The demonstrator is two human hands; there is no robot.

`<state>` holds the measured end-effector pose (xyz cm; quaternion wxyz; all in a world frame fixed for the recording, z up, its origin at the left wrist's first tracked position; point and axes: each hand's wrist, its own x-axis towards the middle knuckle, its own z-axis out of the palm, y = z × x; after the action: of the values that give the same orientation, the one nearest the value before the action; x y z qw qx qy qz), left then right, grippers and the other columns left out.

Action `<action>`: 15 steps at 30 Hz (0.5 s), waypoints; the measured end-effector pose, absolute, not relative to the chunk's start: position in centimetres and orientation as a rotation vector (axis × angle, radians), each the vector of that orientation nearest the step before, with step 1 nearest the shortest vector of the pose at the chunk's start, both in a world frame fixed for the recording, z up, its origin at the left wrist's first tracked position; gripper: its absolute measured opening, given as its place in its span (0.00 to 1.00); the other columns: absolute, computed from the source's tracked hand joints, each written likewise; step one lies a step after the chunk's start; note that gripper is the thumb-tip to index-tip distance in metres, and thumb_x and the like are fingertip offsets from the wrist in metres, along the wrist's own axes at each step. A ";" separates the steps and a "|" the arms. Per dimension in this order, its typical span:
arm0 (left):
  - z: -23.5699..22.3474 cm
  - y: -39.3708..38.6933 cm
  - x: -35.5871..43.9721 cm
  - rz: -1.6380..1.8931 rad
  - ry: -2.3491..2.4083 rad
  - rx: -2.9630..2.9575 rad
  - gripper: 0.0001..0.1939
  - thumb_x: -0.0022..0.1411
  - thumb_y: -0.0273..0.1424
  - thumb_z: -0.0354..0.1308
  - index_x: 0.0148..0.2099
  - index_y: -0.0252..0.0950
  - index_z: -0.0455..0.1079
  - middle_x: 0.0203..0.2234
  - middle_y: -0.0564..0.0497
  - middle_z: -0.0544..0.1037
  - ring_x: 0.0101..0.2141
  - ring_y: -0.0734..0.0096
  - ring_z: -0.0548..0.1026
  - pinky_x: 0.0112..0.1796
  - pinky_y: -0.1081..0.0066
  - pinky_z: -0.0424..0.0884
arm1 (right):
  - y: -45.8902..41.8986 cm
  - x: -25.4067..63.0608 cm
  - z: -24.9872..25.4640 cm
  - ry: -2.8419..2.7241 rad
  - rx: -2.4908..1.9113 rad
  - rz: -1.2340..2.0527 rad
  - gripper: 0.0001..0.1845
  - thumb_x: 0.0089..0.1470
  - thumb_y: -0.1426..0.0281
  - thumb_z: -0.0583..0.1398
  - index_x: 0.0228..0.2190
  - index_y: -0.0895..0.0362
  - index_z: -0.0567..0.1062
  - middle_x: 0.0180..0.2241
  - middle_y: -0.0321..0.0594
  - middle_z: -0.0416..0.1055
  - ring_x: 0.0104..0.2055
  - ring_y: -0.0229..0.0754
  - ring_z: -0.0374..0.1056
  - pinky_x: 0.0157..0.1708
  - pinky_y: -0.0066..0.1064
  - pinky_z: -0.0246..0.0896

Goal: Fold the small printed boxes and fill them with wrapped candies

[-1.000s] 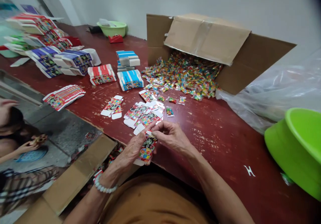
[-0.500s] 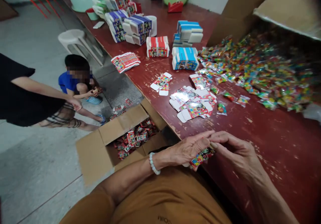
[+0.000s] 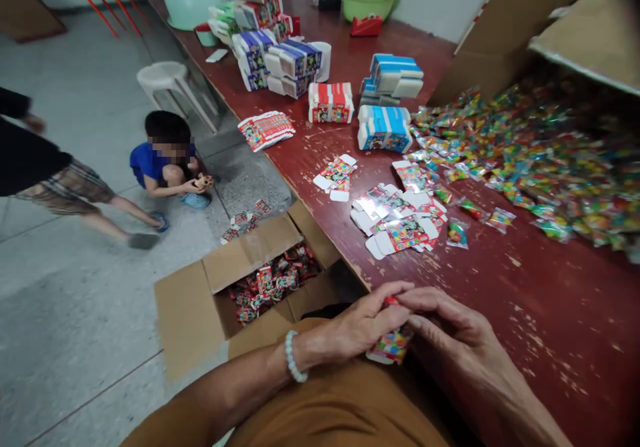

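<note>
A small red printed carton (image 3: 391,347) is held close to my body, just off the table's near edge. My left hand (image 3: 345,333) is closed round it, thumb across its face. My right hand (image 3: 453,320) meets it at the upper end, fingers bent and pressed against the carton; its fingertips are partly hidden. Beyond my hands lies a loose pile of flat unfolded cartons (image 3: 400,223), with a few candy packets (image 3: 457,233) beside it. Below my left arm, an open cardboard box (image 3: 250,257) contains many filled little cartons (image 3: 273,283).
Clear-wrapped candies (image 3: 540,160) heap up at the right of the red table (image 3: 500,273). Banded carton bundles (image 3: 385,129) stand farther back. On the floor to the left, a person (image 3: 163,157) crouches near a white stool (image 3: 165,77), and another person (image 3: 35,160) walks.
The view has shifted, so the table things sit lower and farther right. My hands have lowered slightly with the carton, whose red upper end now shows. The standing person has moved away to the left.
</note>
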<state>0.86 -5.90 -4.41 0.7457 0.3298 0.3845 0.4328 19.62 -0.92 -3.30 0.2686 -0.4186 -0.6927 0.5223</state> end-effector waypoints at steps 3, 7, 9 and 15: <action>-4.1 -7.2 -1.8 0.851 0.895 0.655 0.23 0.56 0.44 0.66 0.50 0.36 0.74 0.43 0.44 0.80 0.43 0.61 0.76 0.44 0.66 0.70 | 2.5 21.0 -2.3 -1.816 -1.260 1.298 0.16 0.50 0.59 0.67 0.40 0.52 0.82 0.41 0.45 0.79 0.43 0.50 0.75 0.44 0.40 0.71; -4.8 -7.5 -6.7 0.691 1.038 0.798 0.16 0.52 0.40 0.69 0.38 0.34 0.74 0.31 0.49 0.80 0.33 0.66 0.75 0.37 0.71 0.68 | 8.4 24.3 -3.4 -1.556 -1.619 0.780 0.24 0.51 0.55 0.62 0.42 0.60 0.79 0.39 0.48 0.79 0.38 0.48 0.73 0.44 0.44 0.67; -5.1 -7.2 -8.7 0.513 1.056 0.934 0.15 0.50 0.38 0.69 0.38 0.35 0.74 0.29 0.52 0.78 0.30 0.69 0.73 0.32 0.73 0.66 | 10.7 25.1 -4.5 -1.619 -1.699 0.644 0.26 0.52 0.56 0.60 0.45 0.62 0.78 0.40 0.50 0.77 0.38 0.48 0.72 0.44 0.44 0.66; -3.9 -7.2 -9.7 0.108 1.044 1.150 0.11 0.47 0.30 0.65 0.36 0.37 0.74 0.26 0.57 0.73 0.27 0.73 0.68 0.28 0.76 0.62 | 14.3 23.4 -6.3 -1.963 -1.772 0.370 0.25 0.49 0.58 0.63 0.46 0.59 0.78 0.47 0.54 0.73 0.46 0.53 0.70 0.46 0.42 0.64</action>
<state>-9.74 -7.21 -3.94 0.7121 0.5185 0.4708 0.0488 23.36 14.30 -6.34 0.2337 -0.6452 -0.7148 0.1348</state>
